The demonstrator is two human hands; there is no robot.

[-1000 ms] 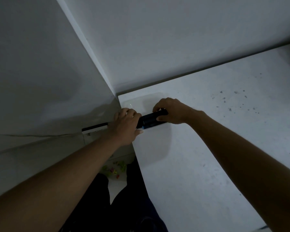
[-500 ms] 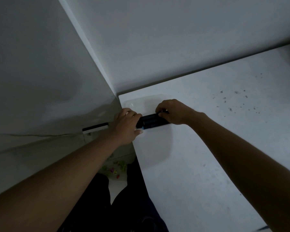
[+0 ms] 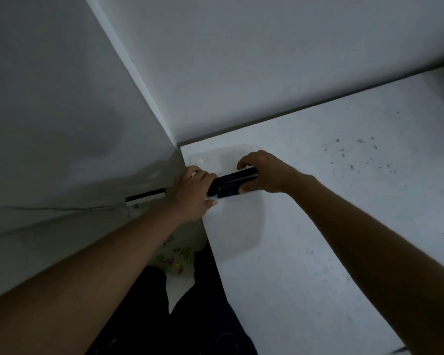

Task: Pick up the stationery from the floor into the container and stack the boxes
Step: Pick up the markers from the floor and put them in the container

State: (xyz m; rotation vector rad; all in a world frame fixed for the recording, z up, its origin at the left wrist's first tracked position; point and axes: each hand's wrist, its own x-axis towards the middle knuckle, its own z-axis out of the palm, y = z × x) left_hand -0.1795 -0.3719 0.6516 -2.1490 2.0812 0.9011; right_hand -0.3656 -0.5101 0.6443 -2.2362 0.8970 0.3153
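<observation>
A clear plastic box [image 3: 215, 156] sits at the near-left corner of the white table [image 3: 318, 226], by the wall. Dark items, seemingly black pens or markers [image 3: 231, 183], lie along its near side. My left hand [image 3: 190, 193] grips the left end of the box and the dark items. My right hand [image 3: 264, 172] holds the right end, fingers curled over the top and thumb below. Small colourful stationery bits [image 3: 177, 260] lie on the floor below, between the table and the wall.
White walls meet in a corner just behind the box. A black-and-white bar [image 3: 145, 196] sticks out of the left wall near my left wrist. The table surface to the right has dark specks [image 3: 356, 155]. My dark trousers [image 3: 164, 316] fill the bottom centre.
My right hand shifted slightly along the dark items, fingers now lifted a little over their top. The left hand and box have barely moved.
</observation>
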